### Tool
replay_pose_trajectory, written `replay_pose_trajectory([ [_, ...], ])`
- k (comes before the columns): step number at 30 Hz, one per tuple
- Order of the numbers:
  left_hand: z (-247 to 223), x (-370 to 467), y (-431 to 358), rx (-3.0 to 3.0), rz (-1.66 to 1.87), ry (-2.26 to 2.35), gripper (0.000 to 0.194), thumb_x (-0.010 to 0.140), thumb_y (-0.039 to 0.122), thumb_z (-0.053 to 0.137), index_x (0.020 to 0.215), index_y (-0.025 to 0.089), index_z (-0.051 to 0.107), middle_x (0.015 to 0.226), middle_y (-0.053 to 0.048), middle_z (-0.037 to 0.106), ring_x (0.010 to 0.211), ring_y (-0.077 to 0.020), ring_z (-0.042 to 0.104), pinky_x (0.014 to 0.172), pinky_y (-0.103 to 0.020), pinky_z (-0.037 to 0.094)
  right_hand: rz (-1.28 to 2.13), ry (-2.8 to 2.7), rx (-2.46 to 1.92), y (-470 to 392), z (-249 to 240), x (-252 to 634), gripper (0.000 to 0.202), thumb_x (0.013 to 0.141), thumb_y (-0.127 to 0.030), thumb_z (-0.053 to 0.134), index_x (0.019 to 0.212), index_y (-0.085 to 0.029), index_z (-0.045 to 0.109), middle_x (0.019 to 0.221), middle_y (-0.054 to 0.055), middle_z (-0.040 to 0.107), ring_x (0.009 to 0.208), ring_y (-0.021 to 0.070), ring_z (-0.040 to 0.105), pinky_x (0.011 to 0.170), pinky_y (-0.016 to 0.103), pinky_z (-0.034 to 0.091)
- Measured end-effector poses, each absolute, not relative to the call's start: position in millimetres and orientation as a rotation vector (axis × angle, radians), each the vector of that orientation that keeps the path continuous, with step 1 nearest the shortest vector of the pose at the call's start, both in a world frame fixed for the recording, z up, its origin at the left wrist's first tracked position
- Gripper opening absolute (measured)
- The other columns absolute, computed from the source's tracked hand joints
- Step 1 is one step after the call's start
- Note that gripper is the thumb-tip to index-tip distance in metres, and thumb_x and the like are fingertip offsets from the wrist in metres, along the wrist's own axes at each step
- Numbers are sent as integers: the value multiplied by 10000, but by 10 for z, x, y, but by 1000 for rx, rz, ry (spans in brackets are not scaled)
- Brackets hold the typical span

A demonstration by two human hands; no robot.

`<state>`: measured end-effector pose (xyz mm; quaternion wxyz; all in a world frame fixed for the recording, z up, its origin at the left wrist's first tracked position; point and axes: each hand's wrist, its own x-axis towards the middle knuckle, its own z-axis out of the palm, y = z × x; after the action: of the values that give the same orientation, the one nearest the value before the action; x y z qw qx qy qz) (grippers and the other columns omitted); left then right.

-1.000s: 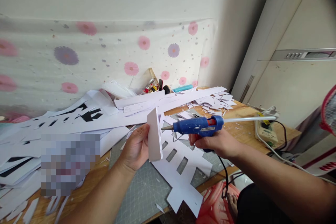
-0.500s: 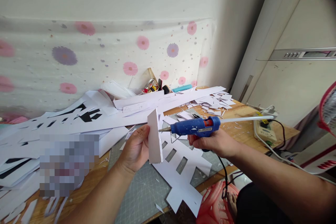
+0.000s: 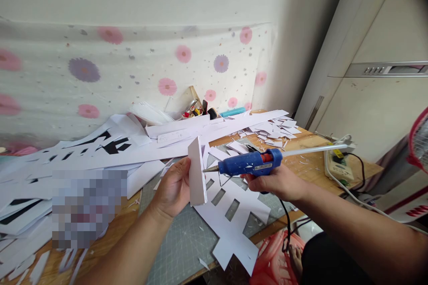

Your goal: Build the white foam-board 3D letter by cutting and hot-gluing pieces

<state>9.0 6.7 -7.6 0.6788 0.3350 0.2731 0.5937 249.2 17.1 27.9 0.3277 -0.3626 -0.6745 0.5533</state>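
Observation:
My left hand [image 3: 174, 187] pinches a narrow white foam board strip [image 3: 197, 171] by its left side, holding it upright above the table. In my right hand [image 3: 276, 182] is a blue hot glue gun [image 3: 249, 163], its fingers wrapped round the handle. The gun points left, and its metal nozzle is at the strip's right edge. A long white glue stick [image 3: 314, 150] juts from the gun's back. Below the hands, a white board with cut-out windows [image 3: 230, 222] lies on a grey-green cutting mat [image 3: 177, 249]. Whether glue is coming out cannot be made out.
Cut white sheets [image 3: 83, 160] cover the table's left side, with a pile of scraps [image 3: 270, 129] at the back right. A power strip [image 3: 337, 169] with cords sits on the right edge. Below stands a red plastic basket [image 3: 272, 258]. Part of the left is pixelated.
The glue gun's nozzle has moved slightly down along the strip's right edge. My left hand keeps its hold, and the view has shifted a little.

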Motion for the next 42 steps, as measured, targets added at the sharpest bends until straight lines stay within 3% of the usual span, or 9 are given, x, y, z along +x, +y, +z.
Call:
replay_pose_trajectory([
  [14, -83, 108, 46, 735, 1279, 588, 203, 735, 316, 740, 737, 134, 650, 618, -9, 538, 605, -121, 487, 613, -254, 436, 1377, -1752, -988, 173, 279, 2505, 185, 531, -247, 637, 690, -168, 587, 605, -21, 497, 547, 108, 421, 492, 246, 342],
  [24, -69, 114, 39, 857, 1274, 589, 251, 776, 357, 697, 669, 135, 647, 596, -26, 560, 588, -131, 492, 613, -267, 426, 1378, -1692, -1089, 165, 305, 2479, 181, 501, -287, 648, 611, -182, 552, 575, -8, 495, 566, 137, 442, 530, 293, 367],
  [36, -86, 123, 62, 796, 1338, 593, 181, 746, 305, 731, 728, 138, 665, 610, -17, 588, 557, -129, 520, 557, -259, 447, 1171, -1653, -1025, 292, 243, 2548, 159, 587, -267, 718, 625, -200, 578, 567, -15, 495, 536, 125, 408, 495, 272, 320],
  [38, -97, 155, 56, 742, 1355, 570, 158, 745, 285, 734, 785, 141, 682, 655, -20, 617, 589, -135, 553, 575, -260, 473, 1243, -1551, -952, 325, 190, 2517, 164, 620, -300, 735, 669, -190, 625, 637, 6, 556, 582, 135, 458, 526, 278, 358],
  [42, -170, 295, -5, 560, 1319, 553, 238, 744, 286, 746, 941, 164, 694, 876, -40, 702, 797, -175, 641, 723, -299, 532, 1471, -1258, -726, 350, 99, 2330, 293, 701, -461, 719, 750, -177, 667, 821, 49, 633, 783, 171, 567, 746, 320, 454],
])
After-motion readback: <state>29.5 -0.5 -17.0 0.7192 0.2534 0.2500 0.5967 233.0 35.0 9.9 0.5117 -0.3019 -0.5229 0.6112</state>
